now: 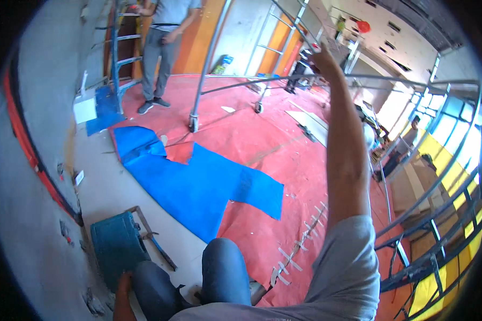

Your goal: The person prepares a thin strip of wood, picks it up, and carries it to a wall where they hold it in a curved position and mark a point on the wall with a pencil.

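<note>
Over the red-covered floor (257, 241), my right hand (322, 60) is raised near the scaffold (194, 121), my left hand (124, 281) beside the teal bucket (115, 241); I can't tell either's grip.

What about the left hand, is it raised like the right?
No, the left hand is low beside the teal bucket, while the right hand is up at the end of an outstretched arm.
</note>
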A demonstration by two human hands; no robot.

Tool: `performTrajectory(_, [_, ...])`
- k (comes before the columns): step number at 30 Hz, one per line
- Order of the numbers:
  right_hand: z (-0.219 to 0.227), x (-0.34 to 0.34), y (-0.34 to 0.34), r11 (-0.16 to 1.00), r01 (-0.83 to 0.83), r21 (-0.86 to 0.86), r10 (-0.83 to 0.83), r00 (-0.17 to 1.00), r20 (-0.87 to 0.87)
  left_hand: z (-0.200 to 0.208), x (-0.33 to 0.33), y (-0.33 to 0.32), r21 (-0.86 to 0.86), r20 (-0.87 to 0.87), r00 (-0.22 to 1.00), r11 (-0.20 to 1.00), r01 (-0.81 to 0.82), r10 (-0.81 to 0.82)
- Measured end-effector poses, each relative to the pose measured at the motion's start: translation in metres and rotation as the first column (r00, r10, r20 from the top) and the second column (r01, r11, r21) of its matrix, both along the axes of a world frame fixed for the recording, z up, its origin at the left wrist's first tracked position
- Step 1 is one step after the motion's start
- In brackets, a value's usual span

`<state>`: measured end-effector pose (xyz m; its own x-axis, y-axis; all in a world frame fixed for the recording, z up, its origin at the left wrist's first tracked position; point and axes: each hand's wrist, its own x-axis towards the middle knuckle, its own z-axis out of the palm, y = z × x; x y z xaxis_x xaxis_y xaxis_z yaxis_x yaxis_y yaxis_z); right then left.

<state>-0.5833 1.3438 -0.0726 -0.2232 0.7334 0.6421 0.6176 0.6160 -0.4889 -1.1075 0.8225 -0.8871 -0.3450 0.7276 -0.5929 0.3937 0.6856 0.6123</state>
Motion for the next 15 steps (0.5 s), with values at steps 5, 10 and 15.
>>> performTrajectory(5, [-0.019,0.009,0.010,0.942,0.184,0.281,-0.253,0.939,0.232,-0.008,0.003,0.016,-0.221,-0.253,0.909,0.934,0.280,-0.332])
performTrajectory(10, [-0.016,-0.033,0.005,0.958,0.206,0.200,-0.240,0.957,0.165,-0.021,-0.015,-0.014,-0.018,-0.158,0.975,0.987,0.158,-0.159])
performTrajectory(15, [-0.009,-0.082,-0.039,0.981,-0.008,0.192,-0.037,0.972,0.232,0.047,0.011,-0.008,-0.121,-0.309,0.870,0.923,0.366,-0.385])
